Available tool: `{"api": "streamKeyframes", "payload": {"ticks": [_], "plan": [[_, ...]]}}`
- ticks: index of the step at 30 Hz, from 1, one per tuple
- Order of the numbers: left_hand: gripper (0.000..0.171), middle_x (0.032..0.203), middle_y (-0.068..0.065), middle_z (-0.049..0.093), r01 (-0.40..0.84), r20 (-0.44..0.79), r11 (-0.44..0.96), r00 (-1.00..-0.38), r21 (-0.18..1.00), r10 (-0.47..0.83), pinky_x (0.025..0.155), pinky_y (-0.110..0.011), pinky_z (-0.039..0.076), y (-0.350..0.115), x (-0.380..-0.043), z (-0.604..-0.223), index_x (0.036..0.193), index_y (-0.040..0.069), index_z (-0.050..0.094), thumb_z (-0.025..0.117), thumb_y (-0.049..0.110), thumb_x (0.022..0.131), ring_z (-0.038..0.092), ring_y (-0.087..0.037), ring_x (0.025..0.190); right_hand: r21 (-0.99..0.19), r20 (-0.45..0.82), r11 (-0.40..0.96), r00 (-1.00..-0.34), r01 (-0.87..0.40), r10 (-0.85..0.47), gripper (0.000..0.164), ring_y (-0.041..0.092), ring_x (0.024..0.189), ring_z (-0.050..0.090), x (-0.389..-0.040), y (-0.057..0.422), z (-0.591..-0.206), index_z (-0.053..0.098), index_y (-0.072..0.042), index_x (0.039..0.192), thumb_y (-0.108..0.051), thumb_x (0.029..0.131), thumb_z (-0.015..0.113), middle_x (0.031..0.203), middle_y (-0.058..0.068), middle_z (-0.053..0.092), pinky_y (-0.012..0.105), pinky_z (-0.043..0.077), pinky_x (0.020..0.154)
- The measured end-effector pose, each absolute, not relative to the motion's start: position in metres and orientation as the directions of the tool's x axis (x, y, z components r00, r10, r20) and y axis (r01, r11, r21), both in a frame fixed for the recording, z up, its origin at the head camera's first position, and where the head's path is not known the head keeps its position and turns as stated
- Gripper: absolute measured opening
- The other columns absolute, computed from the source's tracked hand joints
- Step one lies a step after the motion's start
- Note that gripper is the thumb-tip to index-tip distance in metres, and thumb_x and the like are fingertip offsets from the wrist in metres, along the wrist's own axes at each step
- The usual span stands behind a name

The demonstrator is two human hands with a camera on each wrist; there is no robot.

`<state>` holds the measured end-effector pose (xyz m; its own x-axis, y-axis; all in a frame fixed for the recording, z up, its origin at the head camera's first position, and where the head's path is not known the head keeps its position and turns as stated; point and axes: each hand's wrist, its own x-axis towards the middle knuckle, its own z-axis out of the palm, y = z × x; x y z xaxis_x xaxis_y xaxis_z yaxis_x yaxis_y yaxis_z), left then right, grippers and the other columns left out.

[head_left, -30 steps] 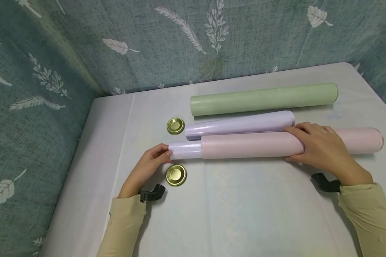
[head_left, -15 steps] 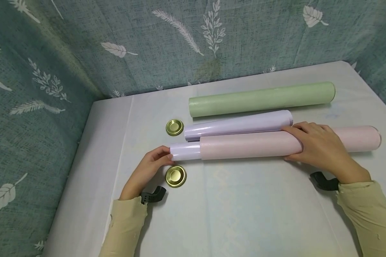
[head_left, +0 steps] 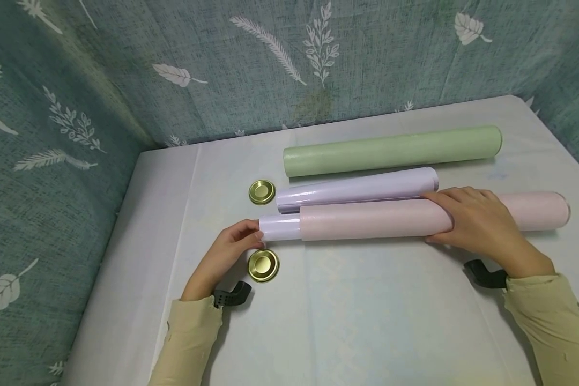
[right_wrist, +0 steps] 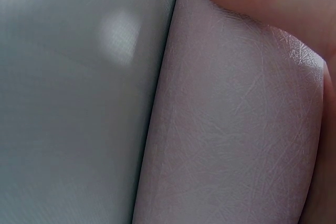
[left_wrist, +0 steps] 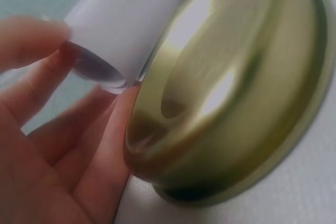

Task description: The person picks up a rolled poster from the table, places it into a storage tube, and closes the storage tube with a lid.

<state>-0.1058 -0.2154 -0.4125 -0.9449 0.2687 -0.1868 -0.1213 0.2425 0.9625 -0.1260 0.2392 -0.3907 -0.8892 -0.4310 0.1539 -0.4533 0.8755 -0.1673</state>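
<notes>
A pale lavender rolled sheet (head_left: pixel 281 228) sticks out of the left end of a pink tube (head_left: pixel 376 220). My left hand (head_left: pixel 231 245) pinches the sheet's outer end; in the left wrist view the thumb touches the edge of the roll (left_wrist: pixel 123 24), whose hollow end shows. Farther right, my right hand (head_left: pixel 475 222) grips the pink tube from above, thumb on the near side. The right wrist view has the tube's textured pink surface (right_wrist: pixel 231 119) close up. Just below the left fingers lies a gold lid (head_left: pixel 263 265), large in the left wrist view.
Behind the pink tube lies a second lavender roll (head_left: pixel 357 189), and beyond it a green tube (head_left: pixel 391 153). Another gold lid (head_left: pixel 261 192) is left of that roll. A leaf-patterned curtain (head_left: pixel 251 107) borders the white-covered table (head_left: pixel 391 321) at the back and left.
The lavender sheet has slid a little to the right into the pink tube, with my left hand following it. Less of it sticks out now. My right hand keeps its grip.
</notes>
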Motion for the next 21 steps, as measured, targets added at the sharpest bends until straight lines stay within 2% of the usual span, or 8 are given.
{"api": "streamKeyframes", "payload": {"ticks": [8,15,21], "plan": [[0.030,0.107,-0.012,0.055,-0.128,-0.187,0.242,-0.952,0.962,0.240,0.083,-0.034,0.046,-0.212,-0.107,-0.412,0.106,0.003,0.056,0.060,0.023,0.086,0.054,-0.025,0.092,-0.169,0.167,0.873,-0.886,-0.457,-0.432,0.080,0.033,0.104,0.044,-0.125,0.240,-0.391,0.048,-0.018,0.125,-0.044,0.055,0.079,0.112,0.012,0.053,0.051,0.029,0.083],[0.028,0.123,-0.009,0.048,-0.133,-0.168,0.190,-0.968,0.973,0.184,0.080,-0.033,0.049,-0.208,-0.107,-0.414,0.102,0.000,0.055,0.063,0.020,0.084,0.054,-0.022,0.102,-0.163,0.170,0.872,-0.884,-0.462,-0.436,0.079,0.031,0.104,0.045,-0.125,0.240,-0.391,0.048,-0.019,0.124,-0.045,0.056,0.078,0.111,0.009,0.054,0.049,0.030,0.081],[0.028,0.123,-0.005,0.049,-0.145,-0.188,0.228,-0.966,0.963,0.178,0.082,-0.030,0.047,-0.202,-0.105,-0.412,0.100,0.002,0.058,0.064,0.023,0.083,0.056,-0.021,0.099,-0.164,0.164,0.873,-0.885,-0.459,-0.435,0.079,0.031,0.104,0.044,-0.125,0.240,-0.391,0.048,-0.019,0.125,-0.046,0.056,0.078,0.112,0.009,0.054,0.049,0.030,0.081]]}}
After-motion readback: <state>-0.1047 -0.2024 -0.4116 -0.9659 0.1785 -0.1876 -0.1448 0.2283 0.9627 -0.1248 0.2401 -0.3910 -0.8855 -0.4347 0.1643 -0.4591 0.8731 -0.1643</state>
